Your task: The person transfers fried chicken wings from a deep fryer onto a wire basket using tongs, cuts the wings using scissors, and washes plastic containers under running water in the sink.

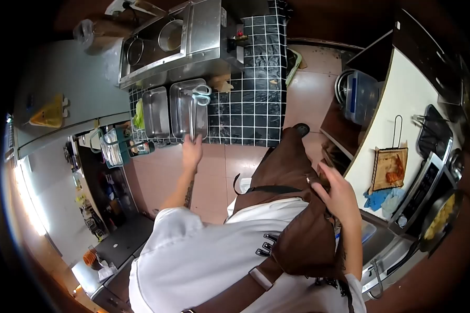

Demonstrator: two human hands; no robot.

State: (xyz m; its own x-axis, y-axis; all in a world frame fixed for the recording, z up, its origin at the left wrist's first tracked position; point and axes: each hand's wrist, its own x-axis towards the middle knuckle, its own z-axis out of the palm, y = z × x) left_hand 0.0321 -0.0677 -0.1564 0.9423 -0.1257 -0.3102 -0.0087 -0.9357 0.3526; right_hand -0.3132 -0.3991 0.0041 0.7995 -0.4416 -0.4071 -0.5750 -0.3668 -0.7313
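My left hand (192,151) is closed on the lower end of a pair of long metal scissors (192,115) with pale loop handles. The scissors lie over a rectangular steel tray (177,107), their handles near its top right corner. A second steel tray (156,112) stands just to the left. In front of the brown apron (277,167), my right hand (340,194) is held with thumb and fingers apart, and nothing shows in its grip.
A steel fryer (203,31) with baskets stands behind the trays on a black-and-white grid counter (250,99). On the right counter (373,120) are a wire grill basket (390,169) holding food, blue cloths (384,202) and a pan (439,221).
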